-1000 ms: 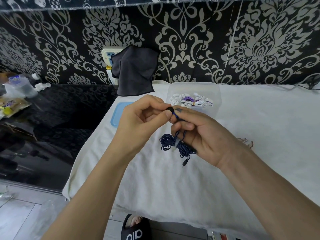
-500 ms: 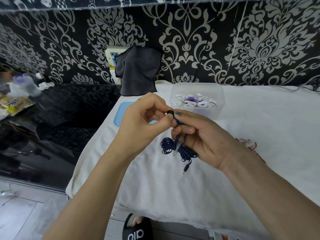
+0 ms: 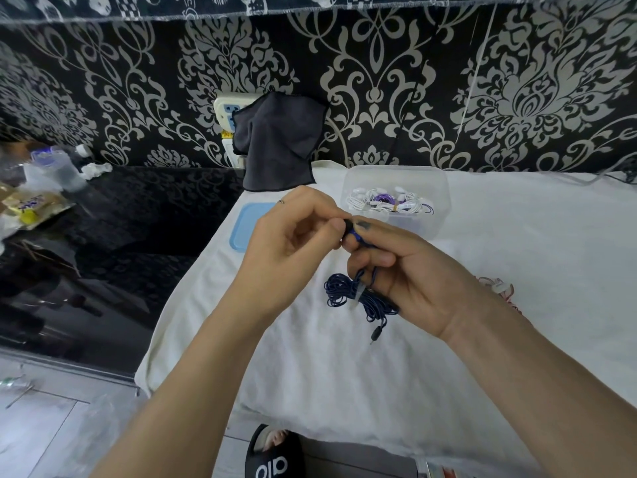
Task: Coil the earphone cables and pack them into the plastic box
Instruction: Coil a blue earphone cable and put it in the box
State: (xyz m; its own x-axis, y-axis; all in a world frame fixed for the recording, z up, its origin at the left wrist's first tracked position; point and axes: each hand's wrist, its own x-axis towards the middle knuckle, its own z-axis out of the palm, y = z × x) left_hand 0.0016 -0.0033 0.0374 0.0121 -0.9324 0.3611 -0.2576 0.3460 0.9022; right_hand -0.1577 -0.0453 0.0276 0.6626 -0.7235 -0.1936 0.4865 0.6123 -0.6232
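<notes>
A dark blue earphone cable [image 3: 348, 293], coiled into a bundle, hangs from my right hand [image 3: 410, 274], whose fingers curl round its upper strands; the jack dangles below. My left hand [image 3: 293, 243] pinches the black earbud tip [image 3: 349, 225] at the cable's top, fingertips meeting those of my right hand. Behind them stands the clear plastic box [image 3: 437, 188] on the white cloth, holding white and purple coiled earphones [image 3: 389, 201]. A red-and-white earphone [image 3: 498, 286] lies on the cloth, partly hidden behind my right wrist.
The box's blue lid [image 3: 246, 225] lies left of the hands. A dark cloth [image 3: 279, 143] hangs over a wall socket behind. A black glossy table [image 3: 103, 236] with bottles and packets stands at left. A slippered foot [image 3: 272, 453] shows under the cloth's [image 3: 517, 236] front edge.
Both hands stay together at the earbud with only small finger shifts. The coil hangs in the same place and the jack has swung slightly lower.
</notes>
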